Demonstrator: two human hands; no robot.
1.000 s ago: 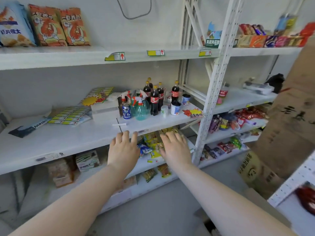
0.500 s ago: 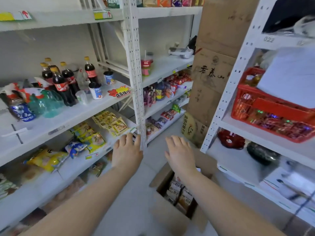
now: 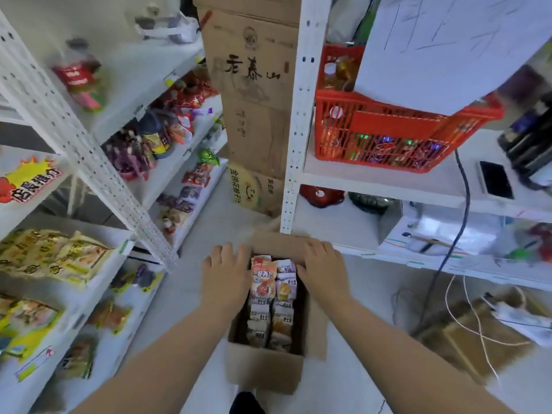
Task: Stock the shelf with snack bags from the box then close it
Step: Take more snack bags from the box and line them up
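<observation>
An open cardboard box (image 3: 264, 370) stands on the floor below me, packed with several snack bags (image 3: 271, 297) in two rows. My left hand (image 3: 225, 271) is at the box's left side, fingers spread, its fingertips by the orange bag at the far end. My right hand (image 3: 324, 268) lies over the box's far right edge, fingers loosely bent against the purple bags. Neither hand has a bag lifted. The white shelf (image 3: 98, 258) with yellow snack packs runs along my left.
Tall stacked cartons (image 3: 254, 85) fill the gap ahead. A second white rack (image 3: 294, 121) on the right carries a red basket (image 3: 388, 135), a phone and cables. Flattened cardboard and loose wires (image 3: 466, 327) lie on the floor at the right.
My view has swung from the left shelf down and right to the box. Both hands came off the shelf and lowered onto the bags in the box.
</observation>
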